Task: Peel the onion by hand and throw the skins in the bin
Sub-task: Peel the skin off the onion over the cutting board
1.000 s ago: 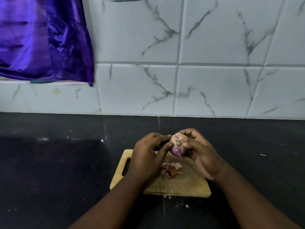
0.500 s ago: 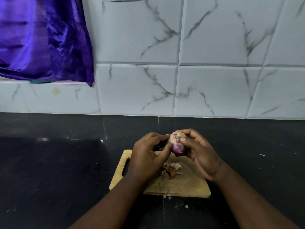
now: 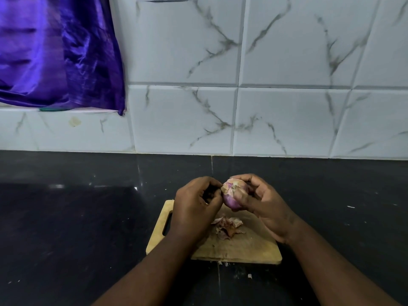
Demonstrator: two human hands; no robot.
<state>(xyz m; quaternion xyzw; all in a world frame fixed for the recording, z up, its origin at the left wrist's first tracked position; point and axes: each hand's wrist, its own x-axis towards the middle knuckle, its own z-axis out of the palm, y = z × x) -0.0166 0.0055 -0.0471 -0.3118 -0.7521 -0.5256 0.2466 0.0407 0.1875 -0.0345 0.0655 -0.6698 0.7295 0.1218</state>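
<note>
My right hand (image 3: 262, 206) curls round the small round purple onion (image 3: 231, 194), thumb across its front, lifting it so its papery top faces me. My left hand (image 3: 194, 208), fingers curled, pinches at skin on the onion's left edge to tear it free. Directly below my grip, the heap of dry brownish skins (image 3: 228, 226) gathers on the pale rectangular wooden chopping board (image 3: 254, 246), ready for binning.

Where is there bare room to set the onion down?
Widest free patch: the dark counter left of the board, up to the tiled wall. Another lies right of the board. On the board, the near right corner is bare. Crowded: board centre, where skins pile under the left hand and right hand holding the onion.
</note>
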